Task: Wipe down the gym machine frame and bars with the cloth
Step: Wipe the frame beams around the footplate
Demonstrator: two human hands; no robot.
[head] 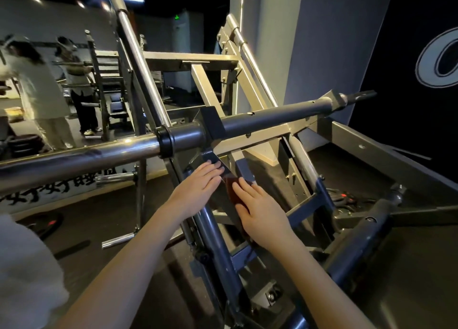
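Gym machine frame [215,244]: grey-blue slanted members running down below the dark crossbar [272,116]. Cloth [231,190], dark red, lies flat on a slanted member just below the crossbar, pressed under the right hand [260,213], whose fingers are straight and close together. Left hand [198,187], also below the crossbar, lies flat on the frame beside the cloth, fingers straight and slightly spread.

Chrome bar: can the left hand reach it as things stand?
Probably yes: the left hand lies on the frame below the chrome bar, nothing between; the cloth is under the right hand.
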